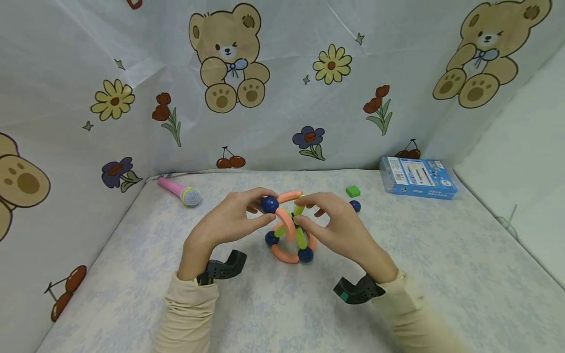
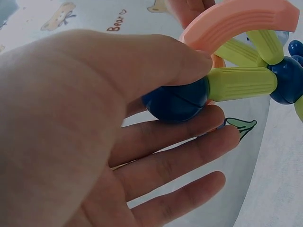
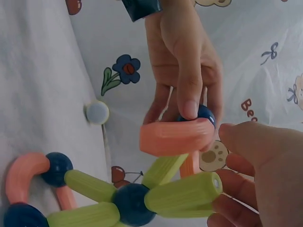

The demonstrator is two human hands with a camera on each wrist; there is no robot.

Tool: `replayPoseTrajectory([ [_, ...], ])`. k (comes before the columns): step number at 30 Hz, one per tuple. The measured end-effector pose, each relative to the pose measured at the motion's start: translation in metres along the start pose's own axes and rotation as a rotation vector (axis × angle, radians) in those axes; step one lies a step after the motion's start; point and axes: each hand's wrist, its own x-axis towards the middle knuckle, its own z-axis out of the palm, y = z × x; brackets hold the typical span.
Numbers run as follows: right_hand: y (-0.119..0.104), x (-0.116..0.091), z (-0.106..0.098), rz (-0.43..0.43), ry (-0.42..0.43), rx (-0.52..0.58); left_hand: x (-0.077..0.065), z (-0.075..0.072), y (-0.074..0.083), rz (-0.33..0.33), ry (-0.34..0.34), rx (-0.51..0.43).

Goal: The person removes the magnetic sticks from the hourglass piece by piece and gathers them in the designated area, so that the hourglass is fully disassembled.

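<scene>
My left hand (image 1: 234,215) pinches a dark blue ball (image 2: 177,101) between thumb and fingers. A curved peach rod (image 3: 177,137) and a yellow-green rod (image 2: 241,83) come off that ball. They belong to a magnetic ball-and-rod frame with a central blue ball (image 3: 135,204) and green rods running outward. The lower part, with a peach curved rod (image 1: 284,256) and blue balls (image 1: 305,254), stands on the table. My right hand (image 1: 337,228) is at the frame's upper right. Its loosely bent fingers are right at the free end of a green rod (image 3: 184,193), the thumb apart from it.
Behind the right hand lie a loose blue ball (image 1: 355,206) and a small green block (image 1: 353,191). At the back right is a blue box (image 1: 417,177). A pink toy microphone (image 1: 180,191) lies back left. Bear-patterned cloth (image 1: 282,122) walls in the table (image 1: 273,304).
</scene>
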Motion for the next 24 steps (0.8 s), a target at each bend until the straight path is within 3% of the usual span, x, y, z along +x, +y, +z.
replayPoseTrajectory([
  [5,-0.004,-0.001,0.010,-0.006,-0.053,0.024,0.000,0.000,-0.001,0.019,0.004,0.006],
  [15,-0.005,-0.002,0.019,0.045,-0.076,0.018,0.001,0.001,-0.001,0.015,0.005,0.013],
  [24,-0.004,-0.003,0.021,0.034,-0.036,0.003,0.001,0.000,0.000,0.014,-0.006,-0.005],
])
